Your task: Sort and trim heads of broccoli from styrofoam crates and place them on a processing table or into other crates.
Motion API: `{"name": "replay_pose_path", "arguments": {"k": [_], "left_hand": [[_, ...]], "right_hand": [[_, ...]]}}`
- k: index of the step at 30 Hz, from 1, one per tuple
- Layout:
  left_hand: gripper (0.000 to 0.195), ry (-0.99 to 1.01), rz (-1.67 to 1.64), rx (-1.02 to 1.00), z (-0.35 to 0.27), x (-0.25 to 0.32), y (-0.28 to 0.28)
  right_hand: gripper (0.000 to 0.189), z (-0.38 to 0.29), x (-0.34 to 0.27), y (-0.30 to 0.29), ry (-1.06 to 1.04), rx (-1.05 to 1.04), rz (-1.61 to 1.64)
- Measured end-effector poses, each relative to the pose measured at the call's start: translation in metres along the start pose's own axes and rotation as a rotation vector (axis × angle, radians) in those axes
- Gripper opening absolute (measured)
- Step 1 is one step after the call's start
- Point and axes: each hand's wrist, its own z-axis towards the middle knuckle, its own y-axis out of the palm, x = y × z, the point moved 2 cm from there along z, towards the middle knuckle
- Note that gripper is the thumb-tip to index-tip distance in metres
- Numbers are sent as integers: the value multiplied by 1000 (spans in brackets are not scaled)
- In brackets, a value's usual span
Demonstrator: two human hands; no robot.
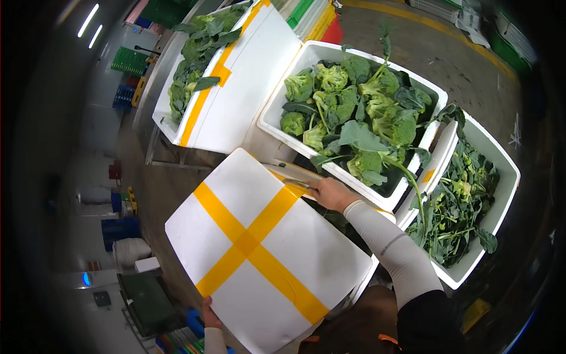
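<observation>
In front of me a white foam box lid, crossed by yellow tape, lies tilted over a foam box. Dark leaves show through the gap along its right edge. At the lid's lower left edge my left hand grips it, fingers partly hidden. My right hand holds a slim knife-like tool, its end against the taped upper edge. Just beyond that hand stands an uncovered white foam box packed with broccoli heads.
To the right, another foam box contains broccoli leaves and stem trimmings. A tilted foam box with leafy greens rests at the upper left by a metal frame. Stacked coloured crates stand behind.
</observation>
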Motion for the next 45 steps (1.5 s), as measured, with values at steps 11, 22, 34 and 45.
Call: {"name": "replay_pose_path", "arguments": {"k": [11, 22, 34, 45], "left_hand": [[63, -63, 17, 15, 8, 5, -23], [59, -8, 214, -164, -52, 123, -12], [67, 202, 632, -78, -75, 239, -32], [77, 126, 710, -138, -103, 230, 15]], "right_hand": [[27, -34, -7, 16, -8, 81, -188], [30, -176, -1, 2, 251, -246, -175], [39, -181, 15, 53, 288, 135, 362], [32, 87, -43, 114, 551, -148, 676]]}}
